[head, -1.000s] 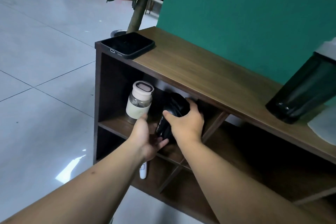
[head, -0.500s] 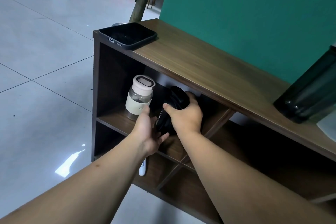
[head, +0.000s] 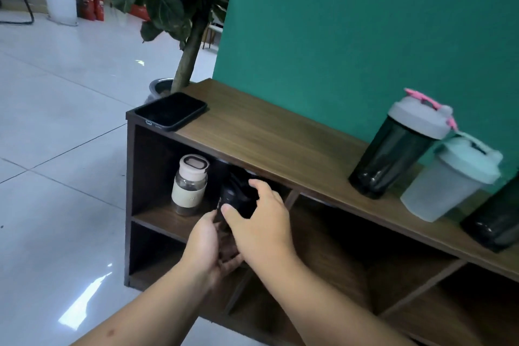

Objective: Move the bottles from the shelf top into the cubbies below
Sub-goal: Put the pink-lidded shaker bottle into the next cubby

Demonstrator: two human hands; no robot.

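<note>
A black bottle point(head: 238, 199) stands in the upper left cubby of the wooden shelf point(head: 280, 143), right of a cream-sleeved glass bottle point(head: 191, 185) with a pale lid. My right hand point(head: 264, 227) wraps the black bottle's side with thumb and fingers spread around it. My left hand point(head: 205, 244) cups its lower part from the left. On the shelf top at the right stand a dark shaker point(head: 398, 149) with a grey lid, a pale shaker point(head: 449, 185) with a mint lid, and a dark bottle point(head: 497, 222) cut off by the frame edge.
A black phone point(head: 171, 111) lies on the shelf top's left corner. A potted plant point(head: 191, 45) stands behind that end. A green wall point(head: 351, 31) backs the shelf. Further cubbies lie to the right and below, dark inside. Tiled floor extends to the left.
The black bottle has gone deeper into the cubby and stands more upright. My right hand's fingers have spread wider around it. The view has lifted, showing the shakers on top.
</note>
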